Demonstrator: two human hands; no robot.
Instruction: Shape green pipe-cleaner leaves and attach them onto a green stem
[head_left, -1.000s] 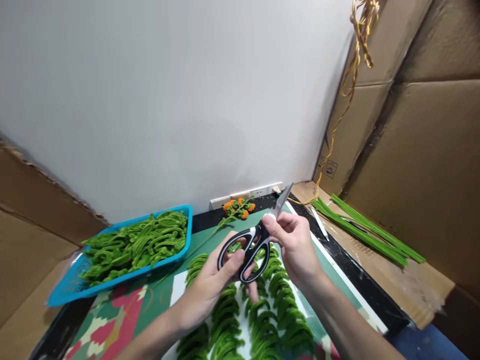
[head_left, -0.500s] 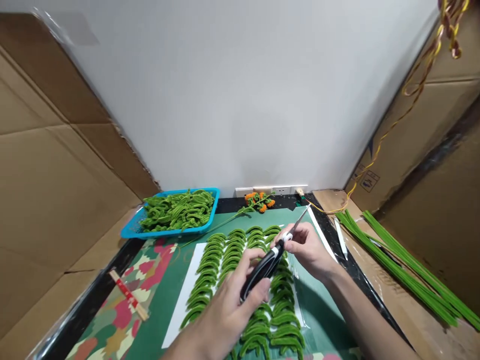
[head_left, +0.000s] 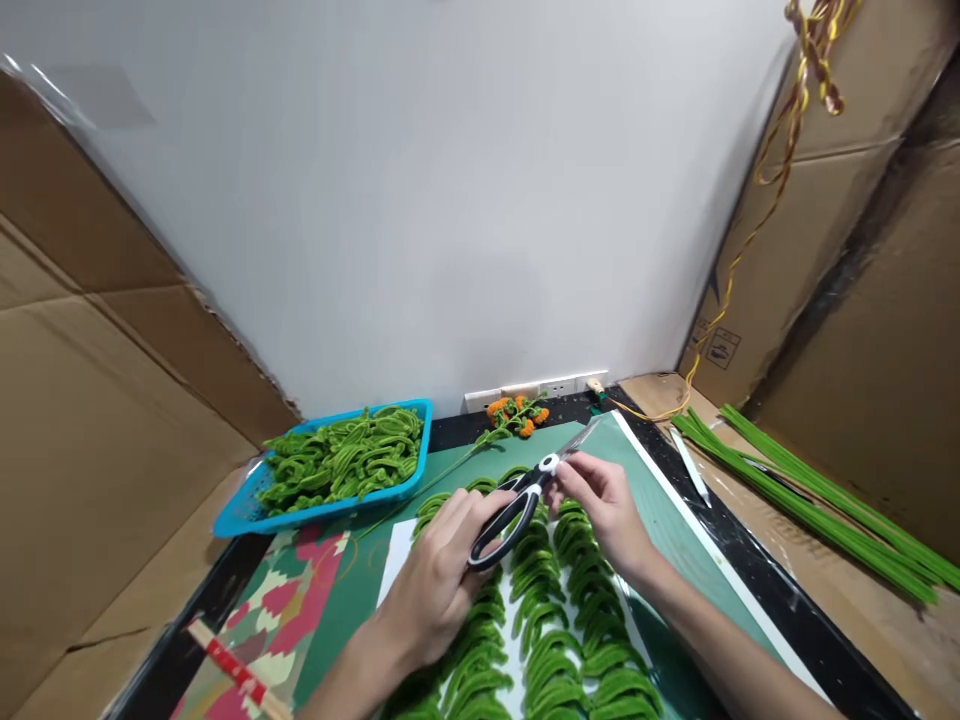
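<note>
My left hand (head_left: 446, 565) is closed around the handle loops of black-and-white scissors (head_left: 511, 525), their blades pointing up and to the right. My right hand (head_left: 600, 500) is pinched at the base of the blades, beside the white pivot; its fingertips are partly hidden. Under both hands, curved fuzzy green pieces (head_left: 540, 600) lie in overlapping rows on a white sheet (head_left: 397, 555). The sheet rests on a green cutting mat (head_left: 660, 500).
A blue basket (head_left: 424, 450) full of green fuzzy pieces stands at back left. Behind the mat lies a stem with orange flowers (head_left: 517, 412). Long green stems (head_left: 810, 510) and a white tool (head_left: 690, 468) lie right. Chopsticks in a red wrapper (head_left: 236, 672) are front left.
The scissors have turned so that their handle loops face me more openly. Both hands stay at them, and the view has shifted, with the basket now lower and further left.
</note>
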